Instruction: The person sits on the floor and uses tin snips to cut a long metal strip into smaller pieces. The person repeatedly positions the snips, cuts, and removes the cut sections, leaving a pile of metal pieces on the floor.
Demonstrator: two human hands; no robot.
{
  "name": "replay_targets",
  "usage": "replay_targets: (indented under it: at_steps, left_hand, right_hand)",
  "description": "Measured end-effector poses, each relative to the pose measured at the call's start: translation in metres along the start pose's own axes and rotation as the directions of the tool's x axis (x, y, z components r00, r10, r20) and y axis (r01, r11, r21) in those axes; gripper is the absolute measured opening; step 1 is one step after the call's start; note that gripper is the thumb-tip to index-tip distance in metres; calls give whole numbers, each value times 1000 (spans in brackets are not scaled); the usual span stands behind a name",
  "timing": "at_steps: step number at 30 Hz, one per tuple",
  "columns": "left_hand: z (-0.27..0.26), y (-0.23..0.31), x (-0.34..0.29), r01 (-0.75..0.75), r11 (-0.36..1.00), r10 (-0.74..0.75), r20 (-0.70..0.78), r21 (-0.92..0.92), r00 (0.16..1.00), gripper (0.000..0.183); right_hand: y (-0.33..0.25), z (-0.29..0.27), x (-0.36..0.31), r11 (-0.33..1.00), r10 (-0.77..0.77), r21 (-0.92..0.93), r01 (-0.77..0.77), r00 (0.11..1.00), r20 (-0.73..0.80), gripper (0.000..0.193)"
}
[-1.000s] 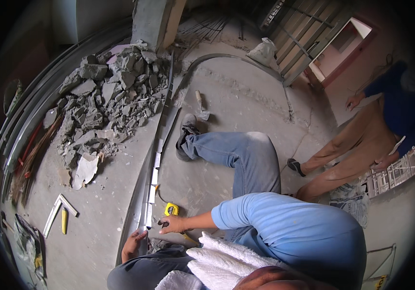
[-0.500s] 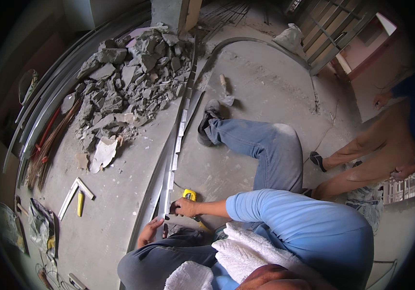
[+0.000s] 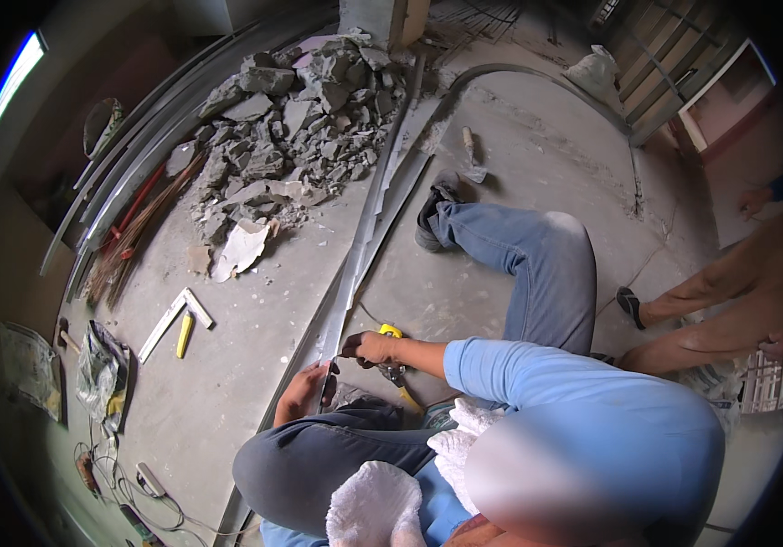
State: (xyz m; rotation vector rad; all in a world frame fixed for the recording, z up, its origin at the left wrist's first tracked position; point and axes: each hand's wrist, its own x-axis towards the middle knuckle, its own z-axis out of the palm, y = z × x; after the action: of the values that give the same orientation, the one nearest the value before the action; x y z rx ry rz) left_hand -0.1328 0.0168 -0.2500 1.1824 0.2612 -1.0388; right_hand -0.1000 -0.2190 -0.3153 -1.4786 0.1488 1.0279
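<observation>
A long thin-sheet metal channel point(image 3: 346, 290), its edge cut into several notched flaps, runs from my lap away across the floor. My left hand point(image 3: 302, 392) is closed around its near end, beside my bent left knee. On the channel's right edge, my right hand point(image 3: 371, 348) has its fingers pinched together; the fingertips are partly hidden. A yellow tape measure point(image 3: 391, 331) lies just behind the right hand. Below that hand is a tool with a yellow handle point(image 3: 409, 398), mostly covered, so its kind cannot be made out.
Broken concrete rubble point(image 3: 291, 137) is heaped at far left, near metal profiles and thin rods point(image 3: 127, 246). A carpenter's square point(image 3: 173, 319) and yellow-handled cutter point(image 3: 185, 335) lie left. A trowel point(image 3: 473, 157) lies beyond my foot. Another person's legs point(image 3: 692, 301) stand at right.
The whole view has shifted, so the scene sits farther right. The metal channel has turned about its length, its notched flaps now tilted. Both hands stay at its near end.
</observation>
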Motion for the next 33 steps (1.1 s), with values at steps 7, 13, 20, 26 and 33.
replay_targets:
  at_steps: [7,13,20,26,33]
  left_hand:
    - [6,20,-23,-7,988,37,-191,157,981,28]
    - [9,21,-33,45,976,-30,74,-212,997,21]
    - [-3,5,-19,64,998,-65,-68,-17,996,35]
    - [-2,4,-17,19,987,-11,-50,159,999,37]
    - [12,9,-32,173,956,-167,44,-239,985,34]
  right_hand:
    - [16,33,20,915,-343,-322,241,885,-313,21]
    - [-10,35,-7,964,4,265,-20,998,64,14]
    - [-11,45,-25,987,-99,-145,71,976,-192,26]
    - [-16,46,-30,999,-40,-39,34,986,-164,26]
    - [6,32,-3,992,-123,32,123,992,5,32]
